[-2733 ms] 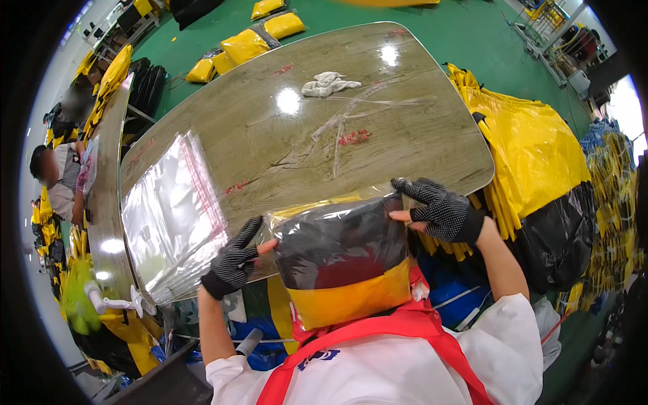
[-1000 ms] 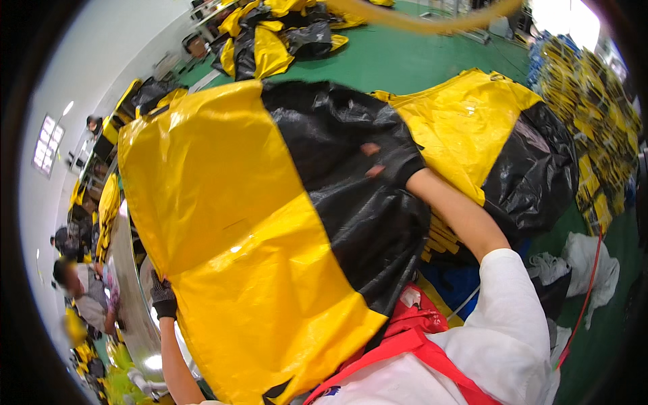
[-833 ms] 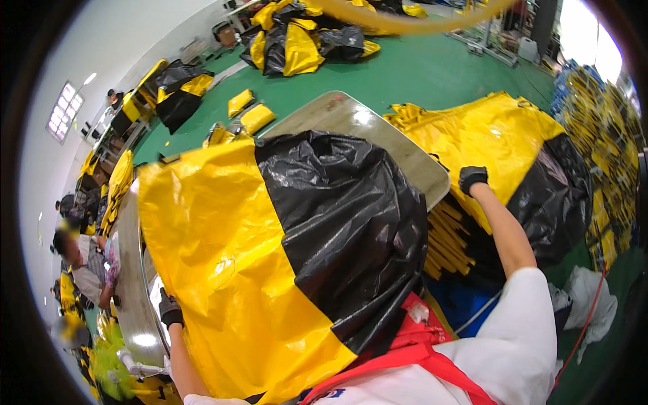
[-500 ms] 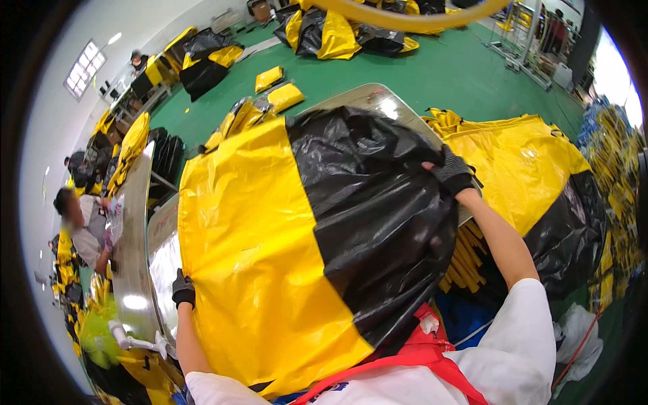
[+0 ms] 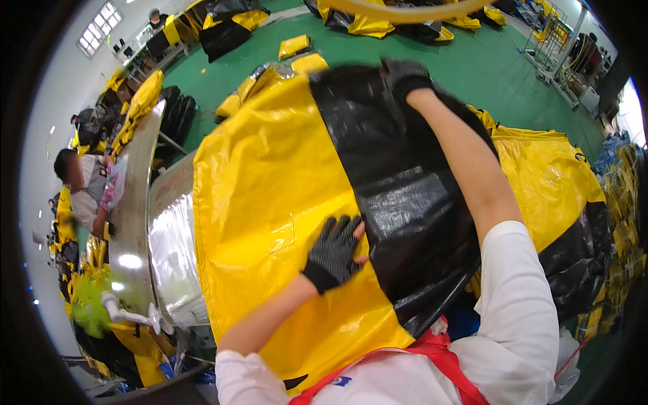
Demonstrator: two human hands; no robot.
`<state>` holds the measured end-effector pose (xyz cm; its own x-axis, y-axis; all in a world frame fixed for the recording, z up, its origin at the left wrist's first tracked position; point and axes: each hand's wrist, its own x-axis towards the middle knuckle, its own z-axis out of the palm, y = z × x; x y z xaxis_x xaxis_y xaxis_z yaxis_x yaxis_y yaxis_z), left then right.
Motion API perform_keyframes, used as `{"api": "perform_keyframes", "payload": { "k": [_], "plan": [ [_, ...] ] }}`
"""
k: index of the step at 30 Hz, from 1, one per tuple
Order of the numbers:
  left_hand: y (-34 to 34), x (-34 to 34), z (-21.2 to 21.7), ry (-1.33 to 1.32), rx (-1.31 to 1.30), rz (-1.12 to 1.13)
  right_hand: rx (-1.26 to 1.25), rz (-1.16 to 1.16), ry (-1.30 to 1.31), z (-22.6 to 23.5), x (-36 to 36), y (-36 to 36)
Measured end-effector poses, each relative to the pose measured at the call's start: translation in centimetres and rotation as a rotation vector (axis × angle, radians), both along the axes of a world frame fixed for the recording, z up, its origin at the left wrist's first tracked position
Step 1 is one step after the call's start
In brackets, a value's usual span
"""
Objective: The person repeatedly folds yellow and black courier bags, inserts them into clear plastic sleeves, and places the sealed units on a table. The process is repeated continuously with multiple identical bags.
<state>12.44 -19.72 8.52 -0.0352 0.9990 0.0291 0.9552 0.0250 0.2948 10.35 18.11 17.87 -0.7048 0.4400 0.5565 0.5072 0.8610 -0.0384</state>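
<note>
A large yellow-and-black plastic-coated bag [image 5: 270,182] is spread over the table in front of me, yellow on the left and black on the right. My left hand [image 5: 334,253], in a dark striped work glove, lies flat on the yellow part beside the colour seam, fingers spread. Farther away, my right hand [image 5: 405,75], gloved alike, touches the far edge of the black part with the arm stretched out. Its fingers are blurred, and whether they grip the edge is unclear.
Another yellow-and-black bag [image 5: 547,175] lies to the right. Clear plastic film [image 5: 177,250] covers the table's left side. Folded yellow packs [image 5: 294,46] lie beyond the table. A person [image 5: 84,182] works at a long table on the left. A white fan [image 5: 128,312] stands at lower left.
My left hand has moved from the bag's left edge onto its middle and opened out. My right hand has shifted from the right edge to the far edge. The black part looks smoother.
</note>
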Motion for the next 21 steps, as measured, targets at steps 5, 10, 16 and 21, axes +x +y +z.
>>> {"api": "perform_keyframes", "payload": {
  "k": [5, 10, 16, 21],
  "plan": [
    [2.4, -3.4, -2.5, 0.247, 0.021, 0.063, 0.505, 0.615, 0.506, 6.7, 8.2, -7.4],
    [6.8, -1.1, 0.4, 0.256, -0.328, 0.249, -0.180, 0.266, -0.258, -1.6, 31.0, -15.0],
    [7.1, -2.4, -2.5, 0.204, -0.052, 0.217, -0.129, -0.007, 0.128, -2.7, 32.5, -20.2],
    [10.4, 0.2, -2.2, 0.147, 0.073, 0.182, 0.117, 0.300, -0.015, 0.6, 24.7, -23.6]
  ]
}}
